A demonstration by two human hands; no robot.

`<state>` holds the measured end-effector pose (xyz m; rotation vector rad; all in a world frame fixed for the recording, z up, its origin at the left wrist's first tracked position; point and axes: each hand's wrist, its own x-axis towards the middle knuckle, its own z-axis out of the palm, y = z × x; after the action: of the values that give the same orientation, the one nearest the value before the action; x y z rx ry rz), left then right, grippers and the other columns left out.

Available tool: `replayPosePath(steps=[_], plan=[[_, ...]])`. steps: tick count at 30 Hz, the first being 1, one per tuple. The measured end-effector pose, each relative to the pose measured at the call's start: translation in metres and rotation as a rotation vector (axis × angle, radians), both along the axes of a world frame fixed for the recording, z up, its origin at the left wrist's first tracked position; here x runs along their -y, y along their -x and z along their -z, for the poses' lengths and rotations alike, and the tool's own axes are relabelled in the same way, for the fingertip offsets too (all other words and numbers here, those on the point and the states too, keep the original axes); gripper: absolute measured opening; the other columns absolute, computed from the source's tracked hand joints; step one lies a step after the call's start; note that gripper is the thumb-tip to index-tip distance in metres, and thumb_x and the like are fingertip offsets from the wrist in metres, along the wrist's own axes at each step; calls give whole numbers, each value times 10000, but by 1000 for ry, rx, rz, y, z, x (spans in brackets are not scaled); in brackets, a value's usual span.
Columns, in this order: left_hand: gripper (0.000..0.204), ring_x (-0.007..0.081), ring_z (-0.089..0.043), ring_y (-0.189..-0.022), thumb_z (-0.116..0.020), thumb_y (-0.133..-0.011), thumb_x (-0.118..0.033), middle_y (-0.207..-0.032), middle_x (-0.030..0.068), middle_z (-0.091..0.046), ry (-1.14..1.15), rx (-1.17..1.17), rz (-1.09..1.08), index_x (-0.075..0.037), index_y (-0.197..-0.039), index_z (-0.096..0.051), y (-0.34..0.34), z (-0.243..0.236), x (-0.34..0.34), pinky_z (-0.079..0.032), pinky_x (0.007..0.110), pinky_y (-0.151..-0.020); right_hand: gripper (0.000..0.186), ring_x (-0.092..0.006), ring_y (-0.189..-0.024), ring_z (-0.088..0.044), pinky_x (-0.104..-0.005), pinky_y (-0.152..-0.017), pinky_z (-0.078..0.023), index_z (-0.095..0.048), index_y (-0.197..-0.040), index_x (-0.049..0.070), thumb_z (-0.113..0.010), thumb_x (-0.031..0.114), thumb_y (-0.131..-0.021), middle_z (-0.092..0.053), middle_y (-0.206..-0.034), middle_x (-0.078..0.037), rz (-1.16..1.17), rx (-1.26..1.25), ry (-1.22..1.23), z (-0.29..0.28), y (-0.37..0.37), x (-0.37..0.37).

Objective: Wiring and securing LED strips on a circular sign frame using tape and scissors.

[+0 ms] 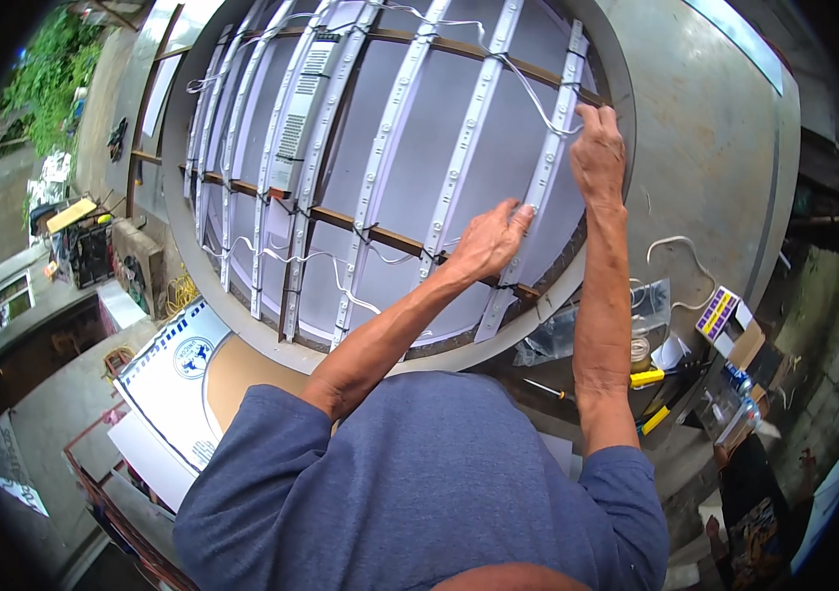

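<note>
A large round grey frame (620,59) with a pale inner panel lies in front of me. Several white LED strips (385,148) run across two dark crossbars (395,239) inside it, fastened with black ties. My left hand (486,241) rests at the rightmost LED strip (544,182), its fingertips closed against the strip's edge. Farther up, beside the same strip, my right hand (599,150) is curled with its fingers pinched on a thin white wire (534,94); its fingertips are partly hidden. A slim perforated power supply (303,113) sits between strips at the left.
Right of the frame, a metal table (705,148) carries a loose white cord (680,241). Near my right forearm lie a screwdriver (545,389), yellow-handled tools (647,378), a clear plastic bag (552,337) and a small box (718,313). A printed white board (168,379) lies lower left.
</note>
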<state>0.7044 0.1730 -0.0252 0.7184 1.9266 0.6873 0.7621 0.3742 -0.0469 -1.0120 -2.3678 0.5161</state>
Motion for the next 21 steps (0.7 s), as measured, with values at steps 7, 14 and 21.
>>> replayPosePath(steps=[7, 14, 21], plan=[[734, 366, -640, -1058, -346, -1015, -625, -1178, 233, -646, -40, 243, -116, -2, -1365, -516, -5, 35, 6, -517, 445, -886, 275, -399, -914, -652, -480, -799, -548, -661, -1074, 43, -523, -42, -852, -596, -1014, -171, -11, 49, 32, 7, 0, -1], [862, 260, -622, -888, -405, -924, -759, -1004, 170, -640, 13, 593, -360, -31, -1367, -530, 5, 20, 0, -519, 386, -729, 246, -420, -919, -649, -509, -815, -544, -652, -1057, 33, -523, -13, -852, -605, -1039, -188, -14, 35, 33, 2, 4, 0], [842, 323, -675, -921, -300, -968, -736, -1108, 238, -669, 78, 662, -289, -81, -1468, -468, 9, 34, 0, -538, 422, -711, 292, -417, -937, -647, -479, -833, -526, -689, -1068, 10, -487, -44, -865, -646, -987, -228, 15, -14, 80, 11, 1, 0]])
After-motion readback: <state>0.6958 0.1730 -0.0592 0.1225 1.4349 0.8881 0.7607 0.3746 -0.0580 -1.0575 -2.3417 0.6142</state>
